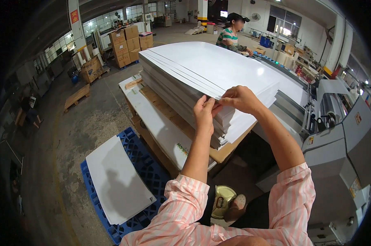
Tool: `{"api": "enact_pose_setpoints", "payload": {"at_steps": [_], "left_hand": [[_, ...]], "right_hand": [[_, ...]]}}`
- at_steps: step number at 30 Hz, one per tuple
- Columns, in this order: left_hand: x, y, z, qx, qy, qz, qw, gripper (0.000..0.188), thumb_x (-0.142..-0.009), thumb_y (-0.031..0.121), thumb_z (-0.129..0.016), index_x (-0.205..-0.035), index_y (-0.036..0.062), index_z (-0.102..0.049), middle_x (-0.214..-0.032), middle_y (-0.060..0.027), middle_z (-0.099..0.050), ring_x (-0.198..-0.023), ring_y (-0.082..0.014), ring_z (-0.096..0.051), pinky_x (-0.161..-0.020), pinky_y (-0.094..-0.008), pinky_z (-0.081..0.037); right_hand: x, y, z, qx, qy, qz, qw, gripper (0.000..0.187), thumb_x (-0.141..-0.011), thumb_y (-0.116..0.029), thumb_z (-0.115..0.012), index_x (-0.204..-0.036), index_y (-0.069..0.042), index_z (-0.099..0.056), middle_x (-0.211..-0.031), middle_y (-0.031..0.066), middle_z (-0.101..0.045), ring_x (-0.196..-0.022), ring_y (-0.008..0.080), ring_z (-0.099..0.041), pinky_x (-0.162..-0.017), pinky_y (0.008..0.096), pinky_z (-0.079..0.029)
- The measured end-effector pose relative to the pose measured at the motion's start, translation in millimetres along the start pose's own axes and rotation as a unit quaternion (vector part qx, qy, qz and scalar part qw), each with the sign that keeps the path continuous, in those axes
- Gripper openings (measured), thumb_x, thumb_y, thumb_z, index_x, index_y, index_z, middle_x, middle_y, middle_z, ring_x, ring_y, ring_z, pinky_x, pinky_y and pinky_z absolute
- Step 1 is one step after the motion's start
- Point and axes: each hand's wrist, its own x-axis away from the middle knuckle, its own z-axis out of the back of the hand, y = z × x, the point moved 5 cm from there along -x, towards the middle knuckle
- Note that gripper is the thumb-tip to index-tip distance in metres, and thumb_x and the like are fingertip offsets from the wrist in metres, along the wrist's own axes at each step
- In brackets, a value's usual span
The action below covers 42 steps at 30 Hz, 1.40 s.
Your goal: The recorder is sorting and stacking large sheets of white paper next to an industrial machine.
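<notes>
A tall stack of large white sheets [202,61] stands in front of me, its top sheets slightly fanned along the left edge. At the near corner of the stack, my left hand [204,110] is closed, thumb and fingers pinching the edge of the upper sheets. My right hand [241,99] meets it there from the right, its fingers also closed on the sheet edge. The fingertips of both hands almost touch. How many sheets lie between the fingers is hidden.
A blue plastic pallet [130,135] with white sheets [116,180] lies on the floor at left. A grey machine [333,143] stands at right. Beyond the stack is a co-worker [230,37]. Cardboard boxes [126,45] and a wooden pallet [77,97] sit farther back.
</notes>
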Motion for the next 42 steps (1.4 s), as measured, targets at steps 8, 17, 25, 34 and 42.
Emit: {"api": "enact_pose_setpoints", "payload": {"at_steps": [8,17,25,34,42], "left_hand": [[3,2,-6,-0.044,0.039,-0.001,0.998,0.059,-0.086,0.006,-0.058,-0.132,-0.0120,-0.025,-0.096,-0.0149,-0.056,-0.079,-0.0178,-0.060,-0.066,-0.0291,-0.055],[3,7,-8,-0.193,0.087,-0.099,0.972,0.025,-0.088,0.016,-0.058,-0.099,-0.0045,-0.051,-0.072,-0.0089,-0.056,-0.059,-0.0140,-0.055,-0.049,-0.0274,-0.046],[7,-2,-14,-0.217,-0.010,-0.018,0.976,0.023,-0.086,0.017,-0.056,-0.071,0.0001,-0.061,-0.068,-0.0009,-0.054,-0.064,-0.0091,-0.050,-0.060,-0.0241,-0.042],[3,-4,-12,-0.296,0.011,-0.063,0.953,0.019,-0.081,0.012,-0.057,-0.066,0.0016,-0.053,-0.063,0.0004,-0.048,-0.062,-0.0099,-0.045,-0.058,-0.0252,-0.036],[7,4,-22,-0.143,-0.002,-0.019,0.990,0.022,-0.085,0.012,-0.054,-0.100,-0.0027,-0.062,-0.083,-0.0026,-0.060,-0.073,-0.0082,-0.053,-0.064,-0.0228,-0.044]], "right_hand": [[-6,7,13,0.046,0.106,-0.050,0.992,0.027,-0.075,-0.030,-0.063,-0.079,-0.004,-0.070,-0.070,0.0122,-0.066,-0.064,0.0288,-0.062,-0.061,0.0363,-0.050],[19,-18,16,0.106,0.221,0.252,0.936,0.019,-0.078,-0.018,-0.064,-0.094,-0.008,-0.068,-0.094,0.0093,-0.064,-0.083,0.0269,-0.060,-0.074,0.0339,-0.048],[-27,33,31,-0.436,0.236,-0.033,0.868,0.044,-0.090,-0.036,-0.054,-0.095,0.006,-0.063,-0.076,0.0042,-0.059,-0.070,0.0102,-0.050,-0.062,0.0246,-0.042],[1,19,-5,-0.219,0.051,-0.032,0.974,0.032,-0.092,-0.026,-0.053,-0.109,0.000,-0.062,-0.090,0.0061,-0.063,-0.082,0.0131,-0.054,-0.076,0.0255,-0.045],[16,10,-5,-0.029,0.158,0.236,0.958,0.042,-0.090,-0.036,-0.052,-0.108,0.000,-0.062,-0.096,0.0117,-0.064,-0.084,0.0194,-0.059,-0.077,0.0313,-0.047]]}}
